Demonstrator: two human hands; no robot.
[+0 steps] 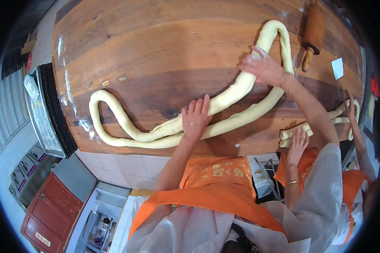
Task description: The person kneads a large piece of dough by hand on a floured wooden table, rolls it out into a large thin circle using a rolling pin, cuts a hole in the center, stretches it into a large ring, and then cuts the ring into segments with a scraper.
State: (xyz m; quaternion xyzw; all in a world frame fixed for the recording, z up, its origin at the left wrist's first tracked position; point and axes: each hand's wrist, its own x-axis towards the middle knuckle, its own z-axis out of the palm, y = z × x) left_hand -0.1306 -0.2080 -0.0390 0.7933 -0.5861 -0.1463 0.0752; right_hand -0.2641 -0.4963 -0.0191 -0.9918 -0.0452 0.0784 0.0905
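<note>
A long, thick rope of pale dough (240, 88) lies on the wooden table in a stretched loop, bending back at the left and at the upper right. My left hand (194, 120) rests over its upper strand near the middle, fingers curled onto the dough. Farther up the same strand, my right hand (261, 67) grips across the rope, its palm side hidden. The lower strand passes beneath my left wrist and runs to the right below my right forearm. A lengthwise seam shows in the dough left of my left hand.
On the wooden table (126, 46) lie a rolling pin (314, 29) and a white card (337, 68). At right, a co-worker's hands (298, 145) touch another dough rope (292, 131). Stacked dark trays (57, 109) stand by the left edge; flour marks the wood there.
</note>
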